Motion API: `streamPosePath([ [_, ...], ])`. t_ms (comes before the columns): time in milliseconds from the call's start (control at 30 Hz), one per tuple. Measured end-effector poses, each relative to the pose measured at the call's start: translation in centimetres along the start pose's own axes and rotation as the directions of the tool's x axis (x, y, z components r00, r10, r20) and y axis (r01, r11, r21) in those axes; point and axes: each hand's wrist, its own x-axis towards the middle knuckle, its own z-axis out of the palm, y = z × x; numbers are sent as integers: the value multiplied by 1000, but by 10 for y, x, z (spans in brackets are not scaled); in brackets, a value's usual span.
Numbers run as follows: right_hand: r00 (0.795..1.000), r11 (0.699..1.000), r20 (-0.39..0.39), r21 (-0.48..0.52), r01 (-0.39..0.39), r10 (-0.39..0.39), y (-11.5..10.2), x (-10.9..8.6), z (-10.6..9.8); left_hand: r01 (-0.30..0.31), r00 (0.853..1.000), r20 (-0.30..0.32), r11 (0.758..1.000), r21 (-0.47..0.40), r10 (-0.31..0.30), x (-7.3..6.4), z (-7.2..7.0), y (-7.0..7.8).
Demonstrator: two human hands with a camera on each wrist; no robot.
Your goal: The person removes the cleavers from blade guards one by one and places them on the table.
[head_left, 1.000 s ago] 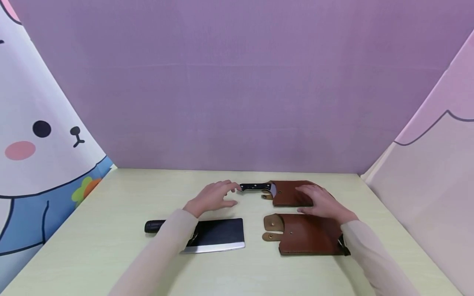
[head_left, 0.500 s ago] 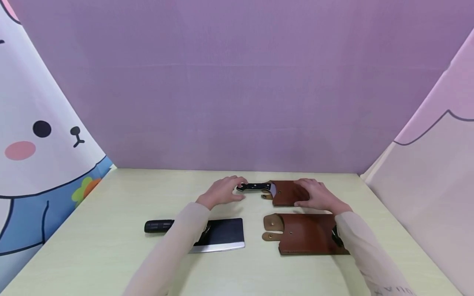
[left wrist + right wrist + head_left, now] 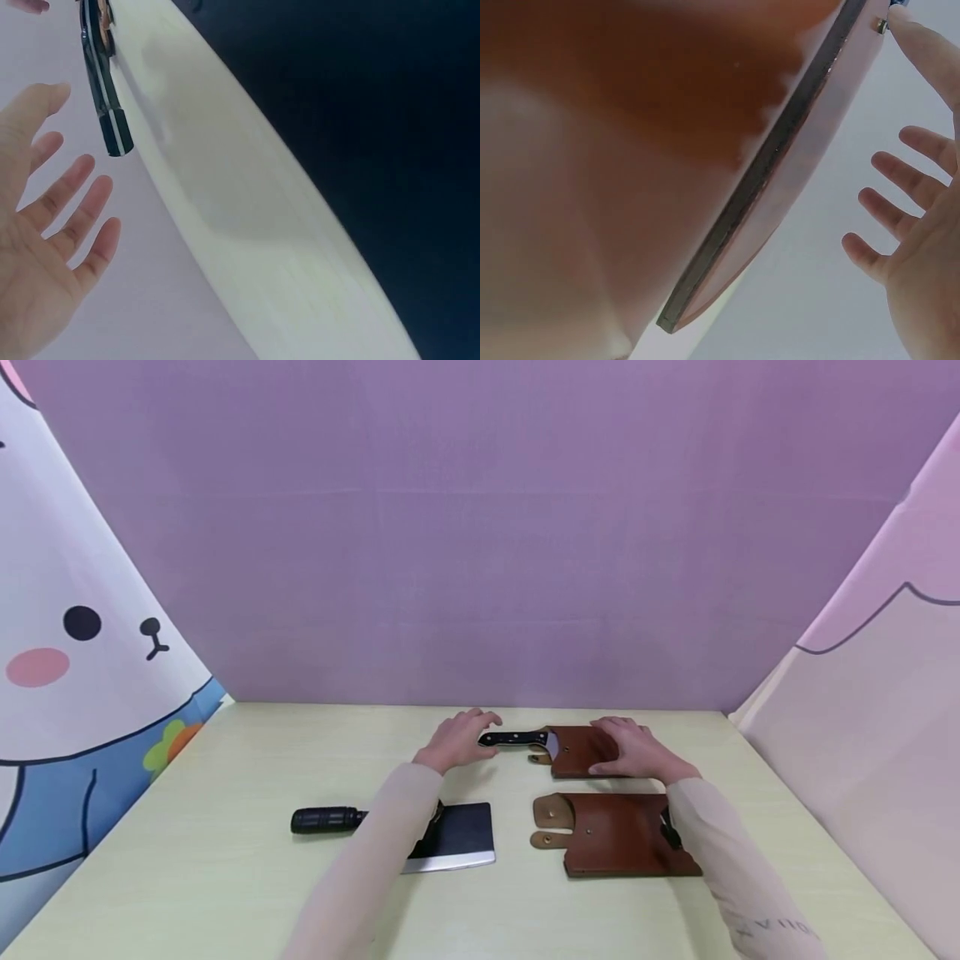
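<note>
Toward the back of the table lies a cleaver with a black riveted handle (image 3: 513, 738), its blade mostly inside a brown leather sheath (image 3: 573, 752). My left hand (image 3: 459, 739) is at the butt of that handle, thumb and fingers parted on either side of it. In the left wrist view its fingers are spread, apart from the handle (image 3: 105, 90). My right hand (image 3: 633, 750) is over the right part of the sheath, with fingers spread in the right wrist view. A second brown sheath (image 3: 622, 831) lies nearer, partly under the right forearm.
A bare cleaver (image 3: 465, 835) with a dark blade and a black ribbed handle (image 3: 322, 819) lies at front left, partly hidden by the left sleeve. A purple panel (image 3: 480, 543) stands behind the pale table (image 3: 247, 752), with printed panels at both sides.
My left hand has moved right and slightly forward, up to the handle's butt. My right hand has shifted a little left and forward over the sheath. The knives and sheaths have stayed put.
</note>
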Motion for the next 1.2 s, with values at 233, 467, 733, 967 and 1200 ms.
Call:
streamPosePath([
  [233,998,999,46,30,-37,35,-2,3,3,72,997,12,997,-13,-72,4,5,-3],
  [467,992,994,108,79,-75,66,-3,7,7,99,994,38,995,-27,-98,4,7,-6],
  [733,988,991,135,100,-88,74,-1,6,10,94,994,59,995,-34,-92,4,9,-1],
  [967,983,992,155,72,-108,96,2,10,12,83,994,69,996,-39,-80,6,11,3],
  [1200,975,987,174,59,-150,137,4,14,14,77,994,80,996,-34,-74,10,13,4],
])
